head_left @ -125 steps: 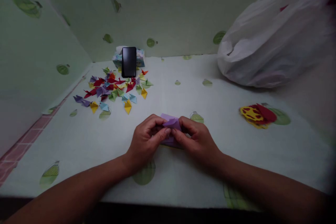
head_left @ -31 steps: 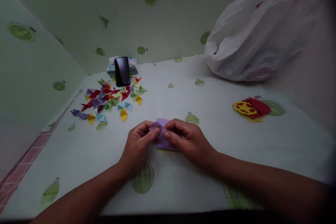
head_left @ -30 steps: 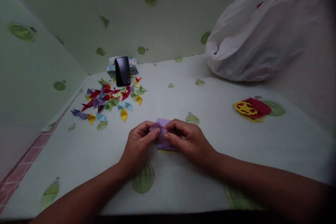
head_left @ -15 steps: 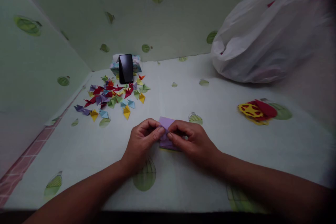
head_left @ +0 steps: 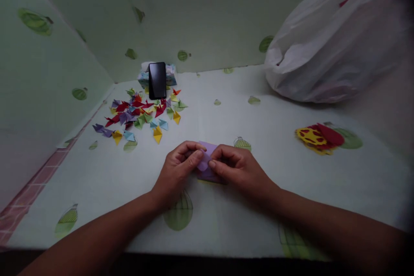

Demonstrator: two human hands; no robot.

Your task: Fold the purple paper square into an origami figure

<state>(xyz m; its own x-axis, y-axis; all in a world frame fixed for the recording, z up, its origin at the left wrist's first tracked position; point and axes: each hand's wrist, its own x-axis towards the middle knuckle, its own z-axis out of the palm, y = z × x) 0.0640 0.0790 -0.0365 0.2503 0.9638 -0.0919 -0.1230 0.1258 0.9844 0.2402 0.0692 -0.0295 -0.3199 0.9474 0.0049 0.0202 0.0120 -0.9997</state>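
A small piece of purple paper [head_left: 203, 163] is pinched between my two hands. My left hand [head_left: 181, 164] grips its left side with thumb and forefinger. On the other side, the fingertips of my right hand [head_left: 235, 164] close on its right edge. Beneath lies a stack of square paper [head_left: 211, 176], purple on top with a yellow edge showing below. The folds in the held piece are partly covered by my fingers.
Many small folded paper cranes [head_left: 139, 114] lie in a heap at the left. Behind them a phone [head_left: 157, 81] leans on a tissue box [head_left: 144, 78]. Yellow and red cut-outs [head_left: 318, 137] lie at the right, below a large white plastic bag [head_left: 323, 51].
The purple paper between my fingers has turned so that more of its flat face shows. Both hands stay close together over the stack. The whole view has shifted slightly.
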